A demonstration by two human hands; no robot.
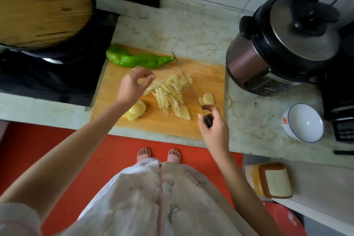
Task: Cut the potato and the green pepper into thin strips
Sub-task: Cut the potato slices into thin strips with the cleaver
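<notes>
A wooden cutting board lies on the marble counter. A whole green pepper rests along its far left edge. A heap of thin potato strips sits mid-board, with stacked potato slices at the near left and two small slices at the right. My right hand is shut on the dark handle of a knife, whose blade points away, edge down beside the strips. My left hand hovers left of the heap, thumb and fingertips pinched together; whether it holds a strip is unclear.
A black wok with a wooden lid stands on the stove at the far left. A pressure cooker stands right of the board. A white bowl sits near the counter's right front edge. A lidded container sits below.
</notes>
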